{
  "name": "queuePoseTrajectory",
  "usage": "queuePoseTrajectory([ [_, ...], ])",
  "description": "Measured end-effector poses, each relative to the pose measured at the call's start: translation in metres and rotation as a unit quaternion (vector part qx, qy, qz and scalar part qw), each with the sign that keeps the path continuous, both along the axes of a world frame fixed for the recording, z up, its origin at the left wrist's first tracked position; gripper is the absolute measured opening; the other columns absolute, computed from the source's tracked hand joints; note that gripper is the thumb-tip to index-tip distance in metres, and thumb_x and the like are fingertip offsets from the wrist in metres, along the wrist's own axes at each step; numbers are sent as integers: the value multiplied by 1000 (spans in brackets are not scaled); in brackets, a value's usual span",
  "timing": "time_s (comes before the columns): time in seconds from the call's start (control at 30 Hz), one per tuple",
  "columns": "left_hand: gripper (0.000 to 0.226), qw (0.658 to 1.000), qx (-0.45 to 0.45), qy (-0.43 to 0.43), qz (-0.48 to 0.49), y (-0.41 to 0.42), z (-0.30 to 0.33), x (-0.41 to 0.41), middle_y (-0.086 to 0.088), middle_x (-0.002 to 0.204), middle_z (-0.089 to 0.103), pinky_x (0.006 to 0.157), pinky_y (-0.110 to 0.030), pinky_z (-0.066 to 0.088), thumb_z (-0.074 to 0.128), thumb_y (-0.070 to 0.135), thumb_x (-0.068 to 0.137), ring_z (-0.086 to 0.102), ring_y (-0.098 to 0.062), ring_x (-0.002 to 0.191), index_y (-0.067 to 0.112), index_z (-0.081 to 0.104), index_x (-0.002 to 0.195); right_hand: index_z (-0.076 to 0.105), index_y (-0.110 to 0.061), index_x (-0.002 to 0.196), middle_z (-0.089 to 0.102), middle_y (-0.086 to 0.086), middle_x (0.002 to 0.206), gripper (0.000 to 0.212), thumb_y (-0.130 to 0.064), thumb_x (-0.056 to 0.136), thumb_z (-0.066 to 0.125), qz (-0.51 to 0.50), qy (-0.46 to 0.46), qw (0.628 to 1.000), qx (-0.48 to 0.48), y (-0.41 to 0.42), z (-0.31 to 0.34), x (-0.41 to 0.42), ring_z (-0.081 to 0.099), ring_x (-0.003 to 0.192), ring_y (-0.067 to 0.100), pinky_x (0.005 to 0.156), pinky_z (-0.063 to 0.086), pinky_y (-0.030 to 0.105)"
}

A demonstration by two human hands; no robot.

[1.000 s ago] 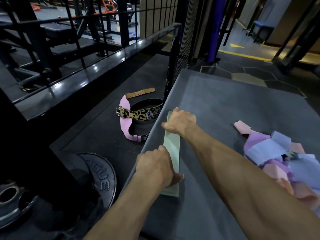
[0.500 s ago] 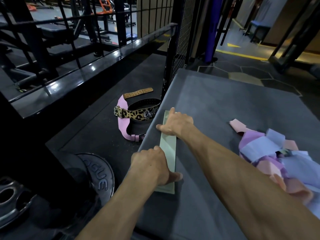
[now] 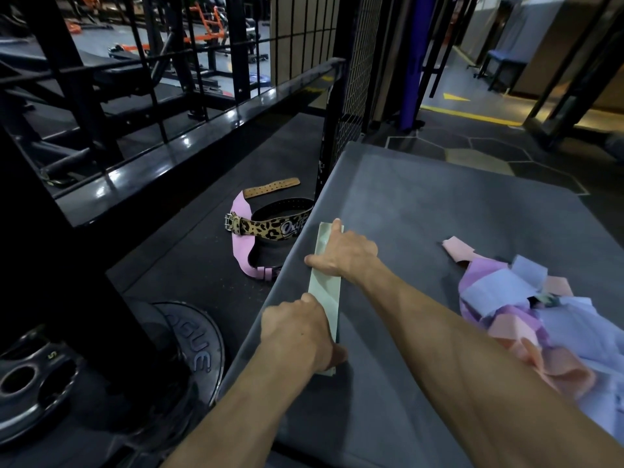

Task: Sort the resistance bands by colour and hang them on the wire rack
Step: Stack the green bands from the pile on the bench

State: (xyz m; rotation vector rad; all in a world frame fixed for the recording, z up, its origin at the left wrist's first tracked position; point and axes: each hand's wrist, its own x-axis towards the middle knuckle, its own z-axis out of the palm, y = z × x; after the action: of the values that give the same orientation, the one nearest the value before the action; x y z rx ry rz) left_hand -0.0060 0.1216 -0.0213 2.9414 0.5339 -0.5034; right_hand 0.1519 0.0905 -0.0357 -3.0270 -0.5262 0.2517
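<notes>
A pale green resistance band (image 3: 326,292) lies flat and lengthwise near the left edge of a grey padded box (image 3: 422,204). My left hand (image 3: 297,336) grips the band's near end, fingers curled over it and thumb on the box beside it. My right hand (image 3: 344,251) presses on the band's far end, with the index finger stretched forward and the thumb lying across the band. A loose pile of pink, purple and lavender bands (image 3: 526,305) sits on the right of the box. A black wire mesh panel (image 3: 354,82) stands behind the box's far left corner.
On the black floor mat to the left lie a leopard-print and pink lifting belt (image 3: 266,228) and a tan strap (image 3: 271,188). Black weight plates (image 3: 196,352) lie at lower left. A black steel rail and rack frame (image 3: 189,136) run along the left.
Both hands stay on the same ends of the green band. Only the view has shifted slightly.
</notes>
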Motion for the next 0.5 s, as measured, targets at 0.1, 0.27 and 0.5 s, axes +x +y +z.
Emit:
queuePoseTrajectory([
  [0.1, 81, 1000, 19, 2, -10, 1, 1, -1, 0, 131, 58, 81, -34, 30, 60, 72, 82, 56, -24, 124, 13, 40, 132, 5, -18, 160, 58, 7, 136, 102, -64, 84, 56, 4, -14, 1000, 1, -1, -2, 0, 61, 117, 32, 78, 41, 37],
  [0.27, 82, 1000, 16, -6, -9, 2, -1, -1, -1, 134, 57, 82, -35, 31, 60, 74, 81, 55, -24, 125, 13, 41, 133, 13, -16, 158, 57, 7, 137, 99, -65, 83, 56, 5, -16, 1000, -2, 0, -2, 2, 59, 119, 32, 81, 42, 38],
  [0.5, 97, 999, -14, 32, 5, 9, 1, 3, -2, 131, 58, 81, -38, 34, 53, 90, 70, 56, -25, 123, 17, 41, 133, 17, -15, 157, 60, 5, 133, 102, -76, 82, 50, 8, -20, 1000, -14, 2, -2, 4, 61, 116, 31, 80, 43, 39],
])
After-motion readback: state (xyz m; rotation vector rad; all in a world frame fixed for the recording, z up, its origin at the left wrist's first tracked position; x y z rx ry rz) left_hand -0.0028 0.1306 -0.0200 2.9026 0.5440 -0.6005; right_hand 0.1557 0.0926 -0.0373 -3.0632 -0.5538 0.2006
